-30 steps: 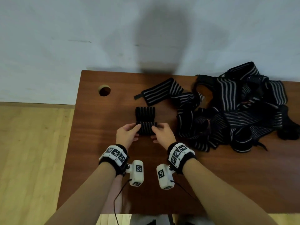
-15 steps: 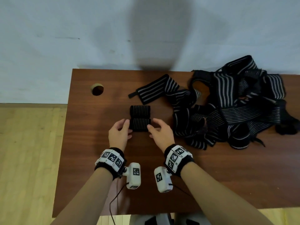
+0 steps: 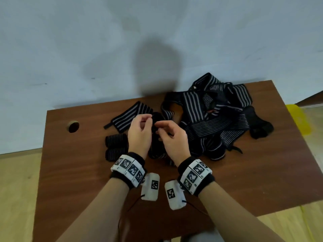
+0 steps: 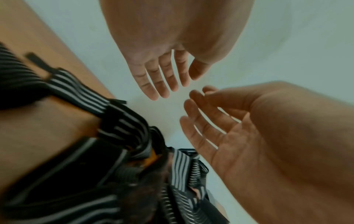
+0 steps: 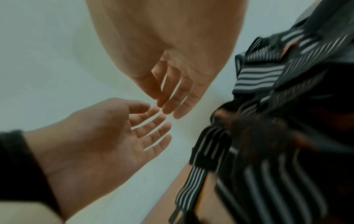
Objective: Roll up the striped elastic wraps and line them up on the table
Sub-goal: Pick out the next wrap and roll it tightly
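Two rolled wraps [image 3: 115,147] lie side by side on the bench [image 3: 73,172] left of the tangled pile of wraps [image 3: 215,119], with the left hand [image 3: 139,135] and right hand [image 3: 172,138] raised above, fingers loose, holding nothing.

- Rolled striped wraps: two, the far roll [image 3: 116,139] and the near roll [image 3: 115,154], side by side and touching on the table's left part.
- Flat unrolled wrap end [image 3: 130,116]: one strip, lying just beyond the rolls.
- Tangled pile of striped wraps [image 3: 216,119]: one heap; the number of wraps in it cannot be told.
- Hands: two, the left hand [image 3: 139,135] and the right hand [image 3: 172,139], both raised above the wraps with loose fingers.
- Wristbands with square markers: two, one on each wrist [image 3: 129,169].
- Wooden table [image 3: 253,172]: one.
- Round hole [image 3: 73,126] in the tabletop: one.
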A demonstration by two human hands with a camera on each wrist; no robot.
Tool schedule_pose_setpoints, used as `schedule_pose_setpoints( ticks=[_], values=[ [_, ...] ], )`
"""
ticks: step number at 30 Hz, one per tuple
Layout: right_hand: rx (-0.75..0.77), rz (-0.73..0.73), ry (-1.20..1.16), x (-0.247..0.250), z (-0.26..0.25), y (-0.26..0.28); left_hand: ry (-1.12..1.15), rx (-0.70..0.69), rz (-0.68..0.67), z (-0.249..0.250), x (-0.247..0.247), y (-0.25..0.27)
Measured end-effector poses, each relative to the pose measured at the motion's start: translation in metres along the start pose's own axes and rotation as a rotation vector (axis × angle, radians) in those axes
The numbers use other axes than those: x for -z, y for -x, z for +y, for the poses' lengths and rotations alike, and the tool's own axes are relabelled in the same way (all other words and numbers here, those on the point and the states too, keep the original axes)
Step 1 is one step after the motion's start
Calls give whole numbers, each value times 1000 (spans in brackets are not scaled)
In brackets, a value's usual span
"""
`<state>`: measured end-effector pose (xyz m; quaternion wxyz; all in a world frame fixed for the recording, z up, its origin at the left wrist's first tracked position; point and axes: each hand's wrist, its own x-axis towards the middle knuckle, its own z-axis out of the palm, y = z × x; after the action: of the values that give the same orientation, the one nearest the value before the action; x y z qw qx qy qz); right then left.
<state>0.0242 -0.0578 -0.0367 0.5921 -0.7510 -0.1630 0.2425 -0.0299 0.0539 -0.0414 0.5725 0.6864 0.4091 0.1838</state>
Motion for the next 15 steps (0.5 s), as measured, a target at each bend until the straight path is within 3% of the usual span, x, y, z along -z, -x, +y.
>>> schedule_pose_setpoints(
  ticks=[3, 6, 8, 11, 13, 15],
  values=[
    [16, 141, -49, 64, 9, -13, -98, -140, -76, 30, -50, -1],
    [28, 200, 218, 132, 40, -28, -194, -206, -173, 53, -99, 4],
    [16, 42, 569, 168, 65, -42, -250, -164, -258, 57, -134, 8],
    [-11, -354, 945, 188, 100, -60, -355, 16, -374, 39, -176, 21],
    [3, -408, 1051, 187, 116, -70, -475, 109, -417, 22, -188, 27],
    [29, -329, 1020, 188, 122, -78, -573, 151, -435, 6, -187, 28]
  ],
)
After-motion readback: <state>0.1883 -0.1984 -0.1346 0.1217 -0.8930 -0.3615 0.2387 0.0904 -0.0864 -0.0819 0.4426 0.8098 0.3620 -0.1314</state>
